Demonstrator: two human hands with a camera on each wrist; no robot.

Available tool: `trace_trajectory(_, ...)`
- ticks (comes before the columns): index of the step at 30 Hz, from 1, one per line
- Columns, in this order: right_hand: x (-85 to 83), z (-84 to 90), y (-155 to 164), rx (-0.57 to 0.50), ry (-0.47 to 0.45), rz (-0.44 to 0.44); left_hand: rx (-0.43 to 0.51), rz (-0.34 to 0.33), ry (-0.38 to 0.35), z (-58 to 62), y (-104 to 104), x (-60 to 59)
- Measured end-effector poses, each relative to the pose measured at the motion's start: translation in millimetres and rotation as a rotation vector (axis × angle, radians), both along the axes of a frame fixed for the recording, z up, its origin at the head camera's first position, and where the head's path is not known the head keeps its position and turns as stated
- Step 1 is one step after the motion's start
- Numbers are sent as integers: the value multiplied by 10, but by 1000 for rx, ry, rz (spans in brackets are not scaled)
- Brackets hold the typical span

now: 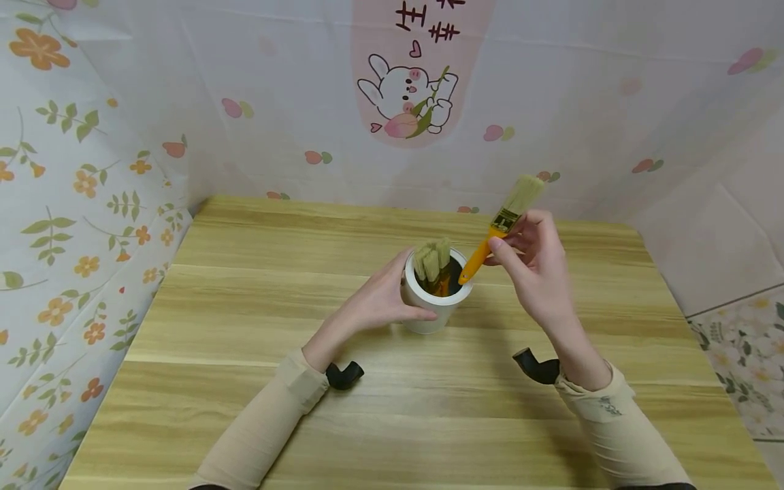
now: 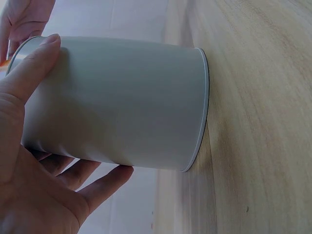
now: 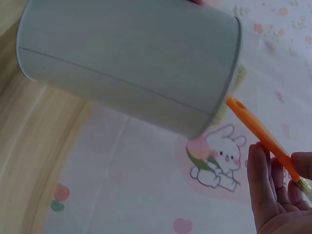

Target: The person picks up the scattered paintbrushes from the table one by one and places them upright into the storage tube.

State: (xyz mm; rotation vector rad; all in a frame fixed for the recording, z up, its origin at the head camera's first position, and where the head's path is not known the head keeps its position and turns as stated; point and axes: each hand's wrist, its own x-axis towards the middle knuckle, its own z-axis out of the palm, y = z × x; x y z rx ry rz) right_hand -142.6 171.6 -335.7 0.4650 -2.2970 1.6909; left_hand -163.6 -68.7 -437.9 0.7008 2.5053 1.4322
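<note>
A white cylindrical holder stands upright on the table, with several paintbrushes in it, pale bristles up. My left hand grips the holder around its left side, thumb along the front near the rim; the left wrist view shows the thumb and fingers on opposite sides of the wall. My right hand pinches a paintbrush with an orange handle between thumb and fingers. Its bristles point up to the right, and the handle's end is right at the holder's rim, as the right wrist view also shows.
The wooden table reaches back to a printed cloth with a rabbit drawing. Floral cloth hangs at the left. Black curved pieces sit at both wrists, by the beige sleeves.
</note>
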Motion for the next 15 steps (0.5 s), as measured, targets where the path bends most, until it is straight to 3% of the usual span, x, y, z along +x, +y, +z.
trace_trajectory(9,-13,-226,-79,292,46,-23,11,-12,-8,-5,-3,-15)
trace_trajectory(15,-13,-331,-55,375,90,-50,6,-13,-8,2,-10,-8)
